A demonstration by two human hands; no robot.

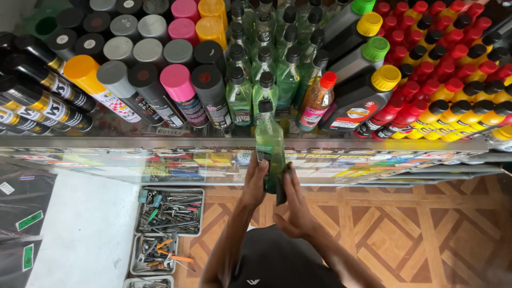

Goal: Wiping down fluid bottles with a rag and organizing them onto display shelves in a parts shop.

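left hand [255, 184] wraps the lower body of a green bottle [269, 144], fingers [262, 166] curled round its left side, thumb hidden behind. bottle upright, black cap up, just past the front edge of the glass shelf [106, 142], in front of the row of like green bottles [250, 90]. right hand [292, 205] flat against the bottle's right side, fingers straight and close together, pressing a dark flat thing [281, 193] to it; can't tell what that is. so the bottle sits between both hands, base near the palms. spray cans [144, 80] toward the shelf's left end, red and yellow bottles [448, 101] toward its right end. tool trays [169, 210] on the floor below left.
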